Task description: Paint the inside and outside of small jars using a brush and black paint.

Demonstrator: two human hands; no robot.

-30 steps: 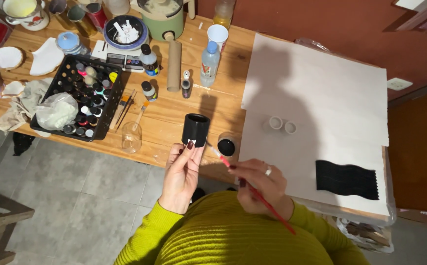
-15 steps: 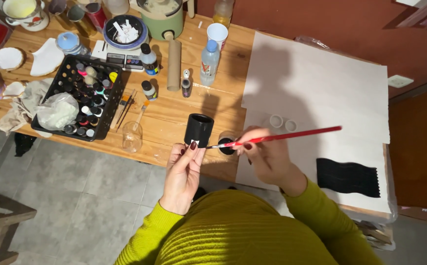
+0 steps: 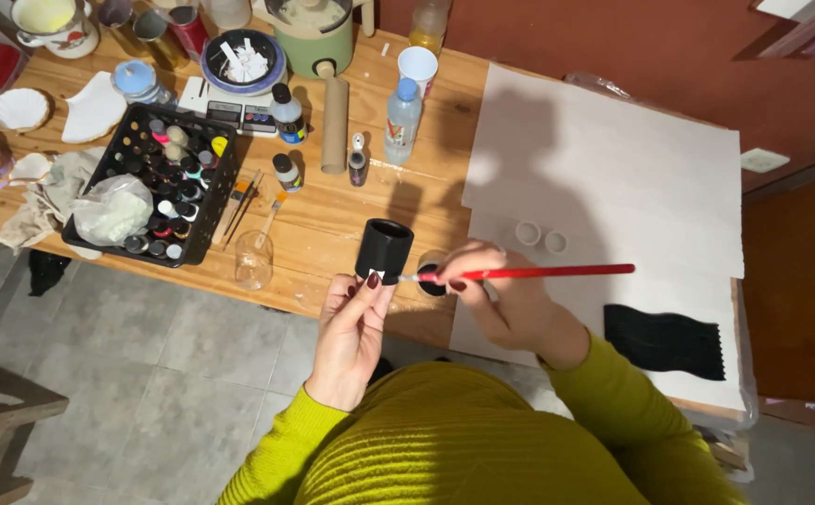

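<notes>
Broadly, a wooden table carries a white sheet at the right and a black tray of paint bottles at the left. Just over the table's near edge, the left hand has its fingers closed around the lower wall of a small black cup, held upright. It looks light and rigid, probably slick where paint is wet, so the base is the safe hold. The right hand pinches a red-handled brush lying level, its tip at the cup's lower side.
</notes>
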